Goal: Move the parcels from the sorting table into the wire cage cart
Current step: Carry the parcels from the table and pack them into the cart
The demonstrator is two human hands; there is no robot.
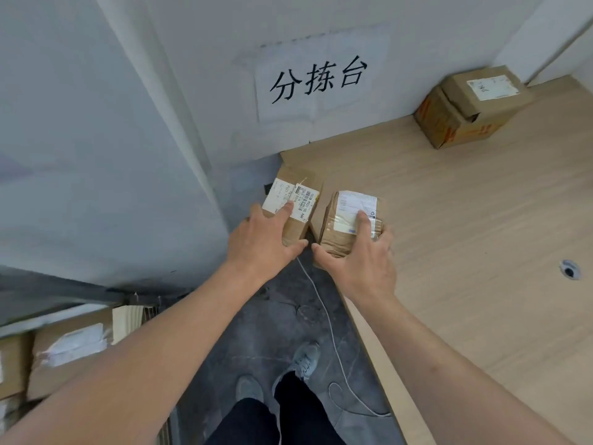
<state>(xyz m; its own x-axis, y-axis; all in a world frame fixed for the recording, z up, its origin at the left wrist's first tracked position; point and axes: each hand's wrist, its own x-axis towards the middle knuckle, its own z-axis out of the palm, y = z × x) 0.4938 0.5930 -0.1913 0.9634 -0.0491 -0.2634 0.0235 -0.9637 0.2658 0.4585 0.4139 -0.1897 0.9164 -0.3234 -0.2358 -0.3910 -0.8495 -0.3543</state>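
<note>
Hands: left grips left parcel | right grips right parcel | long axes toward wall

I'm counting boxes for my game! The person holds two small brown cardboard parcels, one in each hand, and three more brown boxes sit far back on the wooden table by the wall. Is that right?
Nearly. The head view shows only one brown cardboard box far back on the light wooden table by the wall, not three. The left hand does grip one small brown cardboard parcel, and the right hand grips the other taped parcel.
</note>
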